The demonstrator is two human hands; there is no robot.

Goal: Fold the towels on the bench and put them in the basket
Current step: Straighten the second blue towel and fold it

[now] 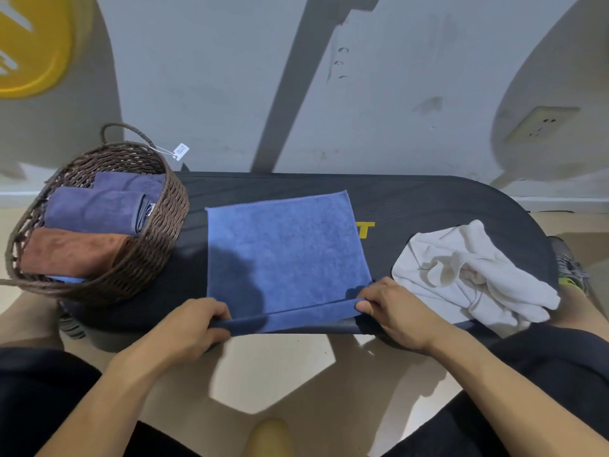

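Our left hand pinches the near left corner of the blue towel, fingers curled over the rolled near edge, and our right hand pinches the near right corner the same way. The blue towel lies spread flat on the middle of the black bench, its near edge turned up into a narrow fold along the bench's front rim. To the right of the blue towel, still on the bench, a white towel sits crumpled in a heap, apart from the blue one. To the left of the blue towel, the brown wicker basket stands on the bench end. Inside it we see two folded purple-blue towels and a folded brown towel nearer us. A paper tag hangs from the basket's handle.
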